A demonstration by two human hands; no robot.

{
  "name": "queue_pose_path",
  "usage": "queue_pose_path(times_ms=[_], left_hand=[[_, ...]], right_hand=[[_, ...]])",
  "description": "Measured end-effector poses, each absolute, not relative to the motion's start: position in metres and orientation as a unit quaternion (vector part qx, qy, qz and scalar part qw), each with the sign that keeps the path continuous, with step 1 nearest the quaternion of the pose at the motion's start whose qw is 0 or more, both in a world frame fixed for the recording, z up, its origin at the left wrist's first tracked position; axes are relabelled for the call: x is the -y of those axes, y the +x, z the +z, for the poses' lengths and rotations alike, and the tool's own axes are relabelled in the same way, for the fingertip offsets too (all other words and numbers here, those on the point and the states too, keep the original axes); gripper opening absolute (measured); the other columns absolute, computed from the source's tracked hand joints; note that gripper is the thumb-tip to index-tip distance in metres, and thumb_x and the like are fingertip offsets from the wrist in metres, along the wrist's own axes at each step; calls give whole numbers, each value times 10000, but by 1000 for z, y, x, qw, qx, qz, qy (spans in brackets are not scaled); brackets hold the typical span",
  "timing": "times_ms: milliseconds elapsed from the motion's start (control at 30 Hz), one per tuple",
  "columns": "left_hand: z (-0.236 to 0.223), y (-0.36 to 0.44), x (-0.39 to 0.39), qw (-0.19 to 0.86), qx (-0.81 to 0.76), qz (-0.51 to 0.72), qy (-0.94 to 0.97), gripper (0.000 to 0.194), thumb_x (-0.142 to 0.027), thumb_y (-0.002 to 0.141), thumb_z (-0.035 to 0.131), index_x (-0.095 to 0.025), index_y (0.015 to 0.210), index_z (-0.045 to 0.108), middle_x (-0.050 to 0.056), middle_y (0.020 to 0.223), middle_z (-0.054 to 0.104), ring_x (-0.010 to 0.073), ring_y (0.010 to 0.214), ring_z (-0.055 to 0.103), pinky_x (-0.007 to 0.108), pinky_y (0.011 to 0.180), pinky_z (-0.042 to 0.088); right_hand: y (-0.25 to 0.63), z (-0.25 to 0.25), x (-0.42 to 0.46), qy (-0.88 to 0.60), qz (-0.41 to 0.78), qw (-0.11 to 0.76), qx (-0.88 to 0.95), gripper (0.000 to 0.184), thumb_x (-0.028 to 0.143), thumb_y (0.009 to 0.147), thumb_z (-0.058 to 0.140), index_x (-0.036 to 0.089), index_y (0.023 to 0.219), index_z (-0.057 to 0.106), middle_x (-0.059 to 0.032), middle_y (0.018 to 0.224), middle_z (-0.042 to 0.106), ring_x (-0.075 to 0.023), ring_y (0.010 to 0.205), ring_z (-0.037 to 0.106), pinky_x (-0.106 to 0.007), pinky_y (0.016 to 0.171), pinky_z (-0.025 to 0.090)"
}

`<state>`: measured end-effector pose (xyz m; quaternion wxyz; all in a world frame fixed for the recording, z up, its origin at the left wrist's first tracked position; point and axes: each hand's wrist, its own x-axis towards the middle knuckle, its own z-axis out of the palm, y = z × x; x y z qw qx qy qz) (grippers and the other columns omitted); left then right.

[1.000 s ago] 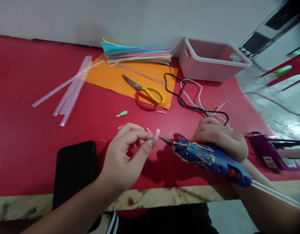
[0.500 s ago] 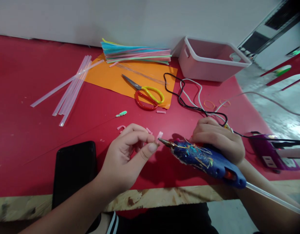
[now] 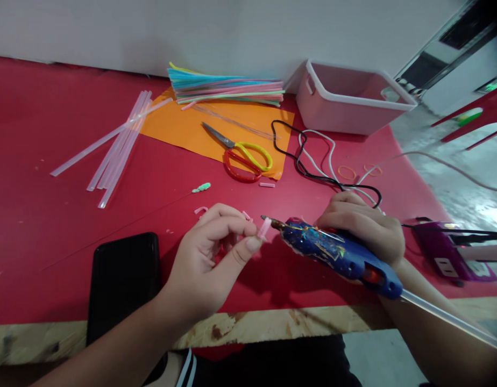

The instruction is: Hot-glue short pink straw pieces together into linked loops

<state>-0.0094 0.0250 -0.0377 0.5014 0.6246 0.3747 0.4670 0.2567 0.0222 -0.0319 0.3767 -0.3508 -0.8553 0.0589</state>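
Note:
Between thumb and forefinger, my left hand [image 3: 216, 258] pinches a short pink tube-like piece [image 3: 265, 228], its upper end sticking out. My right hand [image 3: 361, 228] is wrapped round a blue hot glue gun [image 3: 333, 250] smeared with dried glue. Its metal nozzle points left and sits at the top of the pink piece, partly behind it; contact is hard to tell. A clear glue stick [image 3: 446, 317] comes out of the gun's back end. More small pink pieces [image 3: 247, 216] lie just behind my left fingers, partly hidden by them.
Scissors [image 3: 240, 153] rest on orange paper [image 3: 171, 126] beside a bundle of pipe cleaners [image 3: 228, 88]. Spare glue sticks [image 3: 119, 150] lie left, a phone [image 3: 125, 285] near the front edge. A pink basket [image 3: 337, 107], cables [image 3: 313, 169] and a purple power strip [image 3: 446, 252] are right.
The glue gun has shifted slightly left and up, its nozzle moving from beside the pink piece to its top end. My left hand keeps its pinch; the pink piece now tilts a little differently.

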Motion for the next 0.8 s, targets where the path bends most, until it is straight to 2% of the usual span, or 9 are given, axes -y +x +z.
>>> queue_pose_path(times_ms=[167,400,533,667,733,800], left_hand=[[-38,-9,-25,429,-402,468,660,86,-128,905,660,-207,889,688,2,889,586,109,767,592,241,689,508],[-37,-9,-24,392,-385,457,700,114,-98,916,648,-200,898,697,4,903,597,104,828,620,230,776,530],[-36,-10,-23,387,-383,461,701,117,-86,908,655,-198,905,687,4,918,593,103,846,621,225,785,528],[-36,-10,-23,381,-386,465,700,116,-86,904,659,-199,894,682,-4,899,587,92,797,599,208,722,507],[-38,-10,-23,380,-388,475,692,109,-96,909,661,-202,899,683,-3,904,590,97,795,601,222,733,514],[-40,-9,-24,375,-387,493,683,115,-96,914,660,-206,927,691,3,930,592,106,806,611,243,753,527]], right_hand=[[254,-28,-23,-328,49,408,850,100,196,953,553,209,1013,633,-10,682,603,-157,604,569,-386,688,464],[256,-34,-24,-307,69,374,873,122,188,933,563,168,1027,638,-27,698,609,-165,619,609,-387,698,464],[258,-33,-25,-334,61,361,869,137,265,961,530,205,1039,625,-26,748,656,-165,632,592,-383,717,467],[261,-29,-27,-362,32,305,880,209,375,958,518,199,1030,605,-26,756,675,-170,637,587,-369,729,450],[262,-28,-29,-395,25,252,883,189,317,891,573,202,1038,596,-29,806,701,-183,692,616,-360,747,446],[264,-28,-29,-445,37,186,875,289,203,794,573,202,1082,593,-50,911,729,-213,799,649,-369,790,453]])
